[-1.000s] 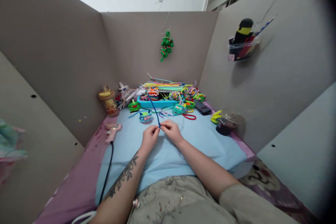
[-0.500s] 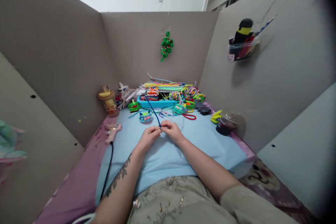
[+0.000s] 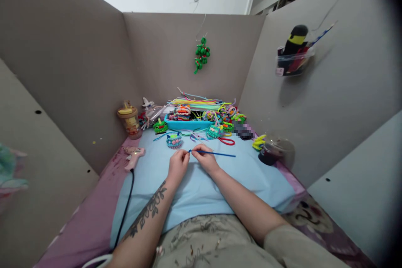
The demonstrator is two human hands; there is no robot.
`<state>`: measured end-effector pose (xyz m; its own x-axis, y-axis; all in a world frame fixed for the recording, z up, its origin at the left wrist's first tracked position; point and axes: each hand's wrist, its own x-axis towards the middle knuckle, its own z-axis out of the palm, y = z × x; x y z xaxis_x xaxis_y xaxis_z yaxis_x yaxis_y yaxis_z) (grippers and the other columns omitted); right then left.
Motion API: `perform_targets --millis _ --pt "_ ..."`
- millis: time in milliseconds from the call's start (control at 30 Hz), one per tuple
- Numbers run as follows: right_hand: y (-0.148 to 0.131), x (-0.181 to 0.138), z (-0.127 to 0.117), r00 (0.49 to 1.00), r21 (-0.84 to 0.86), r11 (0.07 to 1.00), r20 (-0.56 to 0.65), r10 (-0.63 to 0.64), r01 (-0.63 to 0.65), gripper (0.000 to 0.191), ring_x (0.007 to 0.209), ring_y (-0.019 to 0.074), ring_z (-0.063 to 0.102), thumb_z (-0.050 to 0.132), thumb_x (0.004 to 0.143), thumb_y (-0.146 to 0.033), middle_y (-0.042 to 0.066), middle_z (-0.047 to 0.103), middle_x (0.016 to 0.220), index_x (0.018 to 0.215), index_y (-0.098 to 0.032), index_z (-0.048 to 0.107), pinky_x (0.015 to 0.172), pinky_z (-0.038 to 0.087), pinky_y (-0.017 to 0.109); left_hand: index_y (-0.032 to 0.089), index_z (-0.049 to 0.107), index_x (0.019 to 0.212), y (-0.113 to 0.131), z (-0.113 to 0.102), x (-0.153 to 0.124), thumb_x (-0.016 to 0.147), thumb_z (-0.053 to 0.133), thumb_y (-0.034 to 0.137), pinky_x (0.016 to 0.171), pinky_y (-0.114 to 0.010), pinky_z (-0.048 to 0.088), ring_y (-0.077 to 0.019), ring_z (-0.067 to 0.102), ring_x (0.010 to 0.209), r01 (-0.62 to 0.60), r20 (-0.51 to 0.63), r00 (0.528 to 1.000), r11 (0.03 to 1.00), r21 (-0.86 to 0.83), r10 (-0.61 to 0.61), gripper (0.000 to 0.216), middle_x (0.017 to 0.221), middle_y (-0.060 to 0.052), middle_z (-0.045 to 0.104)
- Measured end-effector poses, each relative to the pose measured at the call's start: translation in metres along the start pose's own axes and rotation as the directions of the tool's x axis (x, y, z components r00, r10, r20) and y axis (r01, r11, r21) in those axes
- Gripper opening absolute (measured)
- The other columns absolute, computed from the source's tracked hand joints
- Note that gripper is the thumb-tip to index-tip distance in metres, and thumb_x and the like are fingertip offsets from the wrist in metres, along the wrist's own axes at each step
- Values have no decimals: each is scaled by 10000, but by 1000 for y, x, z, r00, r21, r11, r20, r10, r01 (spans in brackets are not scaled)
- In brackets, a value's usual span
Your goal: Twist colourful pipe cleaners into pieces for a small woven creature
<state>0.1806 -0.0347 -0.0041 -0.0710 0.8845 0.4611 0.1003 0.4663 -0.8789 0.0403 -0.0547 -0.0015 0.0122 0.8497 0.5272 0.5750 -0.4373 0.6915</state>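
A dark blue pipe cleaner [image 3: 218, 153] runs between my hands above the light blue cloth. Its long straight end points right, past my right hand [image 3: 203, 157], whose thumb and fingers pinch it. My left hand [image 3: 179, 162] closes on the pipe cleaner's other end, where a small bend shows at the fingertips. Just beyond my hands lies a blue and pink fuzzy craft piece [image 3: 174, 141] with pointed ears. Farther back are a teal fuzzy piece [image 3: 215, 130] and a red loop [image 3: 226, 141].
A blue tray [image 3: 188, 124] holds craft pieces, with many coloured pipe cleaners [image 3: 197, 104] behind it. Left are a pink glue gun [image 3: 135, 158] with its black cord and a lidded cup [image 3: 130, 121]. A dark container [image 3: 269, 153] stands right. Grey panels [image 3: 188, 29] enclose the table.
The pipe cleaner's long end has swung from pointing up and away to lying rightward across my right hand. My left hand has turned slightly more upright.
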Motion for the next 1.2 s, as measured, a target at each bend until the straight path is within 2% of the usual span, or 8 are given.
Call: perform_targets --millis 167,300,400,533,667,767,967,1200 --pt "2 0 3 998 30 998 -17 -59 60 112 738 151 580 646 713 -293 27 616 765 715 -182 637 688 465 272 154 560 692 -1 2 4 767 520 320 518 -216 329 -96 441 533 234 80 972 917 -324 -220 187 572 19 502" --pt "-3 1 3 982 47 981 -37 -184 186 66 733 149 582 673 704 -258 27 607 752 685 -196 661 709 462 287 149 511 670 0 0 7 709 594 360 382 -182 179 -41 285 396 481 369 876 599 -640 -310 230 483 62 400" --pt "-10 1 1 972 57 970 -22 -234 235 47 711 148 578 678 706 -249 24 602 738 687 -206 670 682 462 288 141 509 720 0 -8 8 639 668 312 353 -160 100 -14 250 387 629 567 777 336 -701 -274 247 539 52 430" --pt "-11 -1 -1 968 18 969 38 -247 246 49 738 149 576 649 732 -245 31 604 777 745 -220 690 699 464 292 136 510 747 0 -17 9 609 697 263 342 -133 86 -1 248 390 710 674 704 190 -678 -224 265 551 54 406" --pt "-4 -3 0 988 -9 993 103 -118 120 327 804 150 565 638 730 -264 47 607 941 1056 -247 626 674 468 266 146 509 732 -1 -12 9 651 678 323 344 -126 160 -12 314 403 562 461 821 332 -758 -337 258 546 50 441" --pt "1 -1 2 992 65 998 124 -20 12 317 830 152 566 631 727 -307 46 599 990 1037 -241 628 669 470 254 141 542 743 -2 -3 8 676 654 368 374 -140 262 -37 394 432 463 317 883 536 -706 -346 262 540 38 493" --pt "4 3 6 999 167 986 32 -16 11 130 769 157 570 610 746 -308 32 602 803 761 -192 664 696 460 280 123 583 799 -4 4 5 664 655 361 441 -171 367 -122 574 582 440 347 894 694 -570 -282 283 633 -24 613" --pt "2 -2 1 979 -189 962 -11 -204 199 118 839 176 547 576 784 -267 49 580 845 800 -212 679 708 453 288 151 567 921 -4 3 2 720 587 379 505 -210 457 -162 614 705 372 227 928 777 -507 -296 305 810 -58 625"
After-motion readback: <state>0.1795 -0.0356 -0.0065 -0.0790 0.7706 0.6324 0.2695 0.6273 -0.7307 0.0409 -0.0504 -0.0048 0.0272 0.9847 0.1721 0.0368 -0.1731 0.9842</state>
